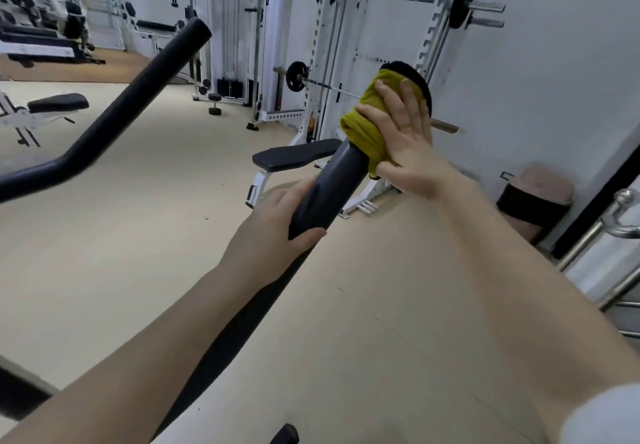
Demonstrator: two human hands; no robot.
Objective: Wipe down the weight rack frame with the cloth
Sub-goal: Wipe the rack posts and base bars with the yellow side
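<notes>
The left hand point(277, 222) grips a thick dark bar point(332, 184) that rises from the lower left toward the upper right, the fingers curled round its underside and the thumb lying along the near face. Higher up the same bar, the right hand point(401, 135) presses a yellow-green cloth point(363, 128) against it: the fingers are spread and fairly straight over the cloth, the thumb hooked below its lower edge, and a ring shows on one finger. The cloth is bunched round the bar just under its black rounded end point(412, 76), covering that stretch on the near side. A second dark bar point(138, 97) of like build slants up at the left, its cut end free in the air and its lower part bending toward the left edge. Behind the hands stands a white rack point(322, 62) with notched uprights; a barbell point(311, 81) with a black plate rests low on it, and another bar with a plate point(462, 3) sits higher at the right. A flat black bench point(294, 158) on a white base stands before the rack, on a pale beige floor point(156, 201). A cable machine point(239, 28) stands at the back wall, and more benches and dumbbell racks crowd the far left. Chrome tubing point(620, 222) shows at the right edge. No brand, label or writing can be read anywhere; small marks on the rack are too blurred to make out.
</notes>
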